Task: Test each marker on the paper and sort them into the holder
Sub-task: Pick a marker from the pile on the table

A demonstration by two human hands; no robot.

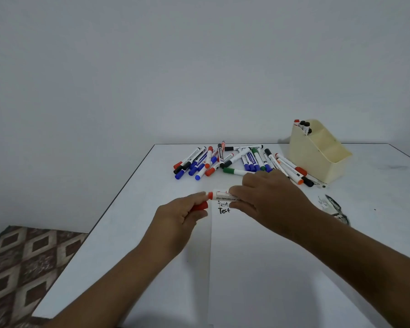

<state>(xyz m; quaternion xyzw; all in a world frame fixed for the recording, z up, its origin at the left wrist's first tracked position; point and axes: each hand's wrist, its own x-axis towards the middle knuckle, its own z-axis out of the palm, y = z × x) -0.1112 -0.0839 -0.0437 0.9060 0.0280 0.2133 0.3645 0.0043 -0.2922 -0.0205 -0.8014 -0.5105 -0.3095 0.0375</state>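
My right hand (pixel 268 200) grips a white marker with a red tip (pixel 219 194), held level above the paper (pixel 258 268). My left hand (pixel 182 216) holds the marker's red cap (pixel 200 206) just below the tip, and its fingertips touch the tip end. On the paper under the marker, "Test" is written twice in black (pixel 223 207). A pile of red, blue, black and green markers (pixel 234 160) lies at the far side of the table. The cream holder (pixel 317 152) stands at the far right with several markers (pixel 303 126) in its back compartment.
The white table (pixel 137 209) ends at a dark left edge, with patterned floor (pixel 21 263) beyond it. A crumpled ink-stained scrap (pixel 334 205) lies to the right of my right hand. A plain wall rises behind the table.
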